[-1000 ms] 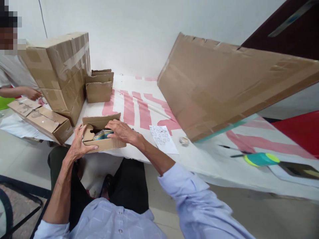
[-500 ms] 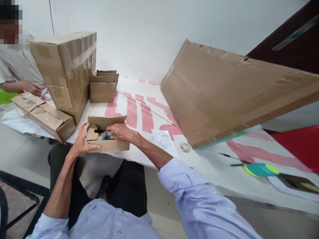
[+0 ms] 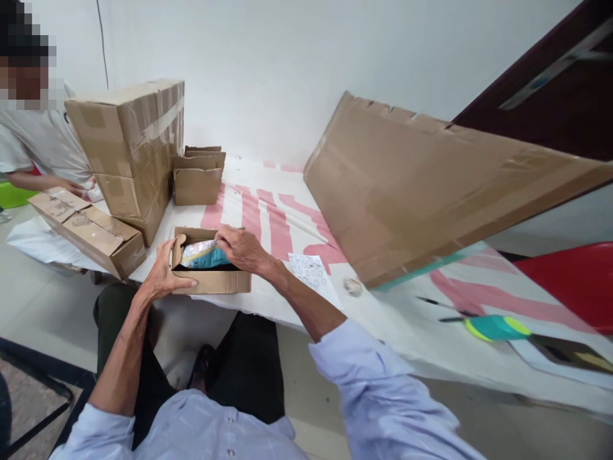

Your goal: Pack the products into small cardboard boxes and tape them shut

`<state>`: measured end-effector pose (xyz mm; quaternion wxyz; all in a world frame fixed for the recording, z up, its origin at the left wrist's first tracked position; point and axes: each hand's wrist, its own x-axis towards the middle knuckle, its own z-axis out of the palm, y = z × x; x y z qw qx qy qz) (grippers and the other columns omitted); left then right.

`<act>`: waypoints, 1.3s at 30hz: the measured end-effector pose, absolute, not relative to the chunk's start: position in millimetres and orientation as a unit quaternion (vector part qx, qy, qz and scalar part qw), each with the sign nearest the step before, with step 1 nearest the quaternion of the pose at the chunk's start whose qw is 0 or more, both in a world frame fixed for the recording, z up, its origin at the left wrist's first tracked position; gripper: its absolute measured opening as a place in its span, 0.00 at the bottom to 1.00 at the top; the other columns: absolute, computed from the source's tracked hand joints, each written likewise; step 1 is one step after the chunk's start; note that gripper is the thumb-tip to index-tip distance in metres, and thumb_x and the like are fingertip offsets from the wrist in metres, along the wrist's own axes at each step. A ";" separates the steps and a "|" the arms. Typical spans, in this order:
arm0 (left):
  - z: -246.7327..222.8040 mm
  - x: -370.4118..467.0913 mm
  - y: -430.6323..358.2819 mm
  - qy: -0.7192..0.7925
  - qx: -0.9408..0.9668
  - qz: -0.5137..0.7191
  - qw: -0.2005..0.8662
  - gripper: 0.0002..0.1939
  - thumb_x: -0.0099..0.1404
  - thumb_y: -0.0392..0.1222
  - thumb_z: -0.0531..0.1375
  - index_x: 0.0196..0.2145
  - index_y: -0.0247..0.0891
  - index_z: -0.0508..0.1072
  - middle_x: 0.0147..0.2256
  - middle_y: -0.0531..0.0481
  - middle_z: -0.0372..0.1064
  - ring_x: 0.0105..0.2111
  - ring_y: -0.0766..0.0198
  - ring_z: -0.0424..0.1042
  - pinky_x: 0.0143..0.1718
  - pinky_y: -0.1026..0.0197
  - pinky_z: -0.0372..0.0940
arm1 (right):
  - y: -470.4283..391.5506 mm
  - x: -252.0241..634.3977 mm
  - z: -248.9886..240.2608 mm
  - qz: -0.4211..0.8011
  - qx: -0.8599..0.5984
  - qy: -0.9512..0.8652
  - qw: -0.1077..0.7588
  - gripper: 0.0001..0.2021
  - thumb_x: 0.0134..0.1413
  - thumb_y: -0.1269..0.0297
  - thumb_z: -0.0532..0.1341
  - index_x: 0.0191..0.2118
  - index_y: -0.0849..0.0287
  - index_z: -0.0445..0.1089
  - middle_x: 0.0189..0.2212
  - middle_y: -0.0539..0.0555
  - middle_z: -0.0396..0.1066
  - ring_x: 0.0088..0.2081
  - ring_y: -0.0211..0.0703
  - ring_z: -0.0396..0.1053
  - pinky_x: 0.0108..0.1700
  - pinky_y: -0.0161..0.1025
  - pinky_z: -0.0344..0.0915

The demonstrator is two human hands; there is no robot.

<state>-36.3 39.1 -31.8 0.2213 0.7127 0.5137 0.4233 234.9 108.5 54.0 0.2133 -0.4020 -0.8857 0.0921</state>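
A small open cardboard box [image 3: 215, 282] stands at the near edge of the cloth-covered table. Its left end is gripped by my left hand [image 3: 164, 271], thumb along the front wall and fingers at the side. Inside lies a shiny blue and white plastic packet [image 3: 205, 255], tilted up at the box's opening. My right hand [image 3: 245, 248] pinches the packet's right end, fingers closed over it. The far flap shows only in part behind my right hand. What lies under the packet is hidden.
Beyond stand a tall taped carton [image 3: 143, 137] and open cardboard boxes [image 3: 197, 185]; a long closed box [image 3: 90, 230] lies left. A large cardboard panel [image 3: 431, 191] leans right. A printed sheet [image 3: 311, 275] and teal-yellow object [image 3: 498, 328] lie right. A co-worker [image 3: 43, 147] sits left.
My right hand has lifted the packet higher in the box, so more of it shows. My left hand still grips the box's left end. The camera view has shifted slightly.
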 end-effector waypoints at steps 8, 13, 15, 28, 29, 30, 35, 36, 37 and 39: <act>22.7 -25.9 40.8 0.487 0.676 0.510 0.212 0.59 0.51 0.66 0.78 0.73 0.48 0.61 0.75 0.34 0.53 0.73 0.35 0.59 0.62 0.38 0.71 | 111.5 276.5 115.7 0.286 -0.362 -0.794 0.397 0.10 0.63 0.56 0.59 0.33 0.55 0.66 0.26 0.47 0.63 0.29 0.39 0.61 0.33 0.38 0.60; 75.3 -4.8 40.3 0.422 0.681 0.504 0.324 0.34 0.53 0.60 0.79 0.53 0.41 0.82 0.47 0.43 0.82 0.48 0.44 0.81 0.49 0.48 0.78 | 105.7 274.3 120.8 0.371 -0.344 -0.771 0.388 0.20 0.60 0.44 0.67 0.30 0.57 0.70 0.26 0.49 0.67 0.30 0.40 0.66 0.34 0.38 0.65; 85.3 1.6 41.1 0.422 0.644 0.530 0.355 0.24 0.53 0.58 0.79 0.40 0.38 0.85 0.35 0.47 0.81 0.37 0.51 0.81 0.42 0.52 0.78 | 105.4 276.4 117.0 0.408 -0.340 -0.731 0.428 0.25 0.59 0.36 0.67 0.34 0.58 0.74 0.32 0.54 0.75 0.36 0.45 0.73 0.39 0.41 0.71; 89.2 14.1 79.9 0.453 0.417 0.671 0.414 0.34 0.37 0.63 0.82 0.32 0.33 0.80 0.25 0.52 0.75 0.21 0.66 0.72 0.19 0.65 0.71 | 125.8 256.6 76.4 0.576 -0.313 -0.583 0.480 0.40 0.35 0.33 0.79 0.48 0.56 0.75 0.45 0.56 0.82 0.43 0.50 0.80 0.45 0.45 0.80; 86.3 13.8 82.1 0.461 0.408 0.666 0.422 0.35 0.36 0.63 0.82 0.31 0.33 0.79 0.24 0.52 0.75 0.20 0.66 0.72 0.18 0.65 0.70 | 128.3 255.4 72.7 0.579 -0.324 -0.574 0.480 0.39 0.34 0.34 0.80 0.47 0.56 0.75 0.43 0.56 0.82 0.40 0.49 0.80 0.41 0.44 0.79; 83.6 13.2 84.1 0.468 0.402 0.660 0.429 0.35 0.35 0.63 0.83 0.31 0.33 0.79 0.24 0.52 0.75 0.20 0.66 0.72 0.17 0.64 0.70 | 130.4 254.5 69.2 0.576 -0.334 -0.568 0.484 0.38 0.34 0.34 0.80 0.45 0.57 0.76 0.40 0.55 0.81 0.38 0.47 0.79 0.38 0.42 0.78; 73.6 7.8 90.0 0.488 0.405 0.631 0.447 0.33 0.39 0.61 0.82 0.32 0.33 0.79 0.24 0.50 0.77 0.19 0.64 0.74 0.17 0.65 0.69 | 137.1 251.2 57.5 0.560 -0.368 -0.547 0.501 0.35 0.31 0.36 0.80 0.38 0.58 0.75 0.32 0.51 0.79 0.29 0.41 0.74 0.28 0.36 0.71; 72.4 6.8 90.5 0.492 0.409 0.624 0.449 0.33 0.39 0.62 0.82 0.32 0.33 0.79 0.24 0.50 0.77 0.18 0.64 0.74 0.17 0.65 0.69 | 138.0 250.5 56.3 0.559 -0.370 -0.544 0.504 0.35 0.30 0.36 0.80 0.37 0.58 0.75 0.31 0.50 0.78 0.28 0.40 0.73 0.27 0.35 0.70; 71.5 5.9 90.8 0.496 0.412 0.617 0.450 0.34 0.40 0.62 0.82 0.32 0.33 0.79 0.24 0.49 0.77 0.18 0.63 0.75 0.17 0.65 0.69 | 138.9 249.9 55.6 0.558 -0.370 -0.542 0.508 0.35 0.29 0.36 0.81 0.36 0.58 0.74 0.30 0.50 0.77 0.27 0.39 0.72 0.26 0.35 0.69; 71.0 4.2 91.0 0.498 0.422 0.606 0.454 0.35 0.39 0.64 0.82 0.33 0.32 0.80 0.25 0.47 0.79 0.19 0.61 0.76 0.18 0.64 0.70 | 140.4 249.3 55.6 0.553 -0.369 -0.541 0.515 0.35 0.28 0.36 0.81 0.36 0.58 0.74 0.29 0.49 0.76 0.26 0.38 0.71 0.26 0.35 0.69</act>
